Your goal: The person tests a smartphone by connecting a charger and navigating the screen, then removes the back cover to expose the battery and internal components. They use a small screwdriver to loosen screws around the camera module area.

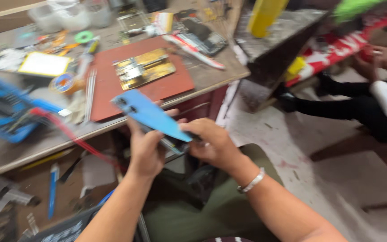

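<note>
Blue phone back cover (151, 115) lifting off phone body (171, 144), off the surface's front edge: left hand (146, 152) grips body, right hand (213, 145) grips cover end, best peeled evenly.

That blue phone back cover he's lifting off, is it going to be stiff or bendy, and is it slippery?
The blue back cover looks thin and flat, so probably light and slightly flexible. Its smooth surface may be slippery. Both the left hand and right hand support it, suggesting care; it could crack.

Both bare forearms reached forward and converged at chest height, the left hand (146, 150) curled with fingers closed in a grip, the right hand (213, 143) clenched opposite it, wrist bent inward.
</note>
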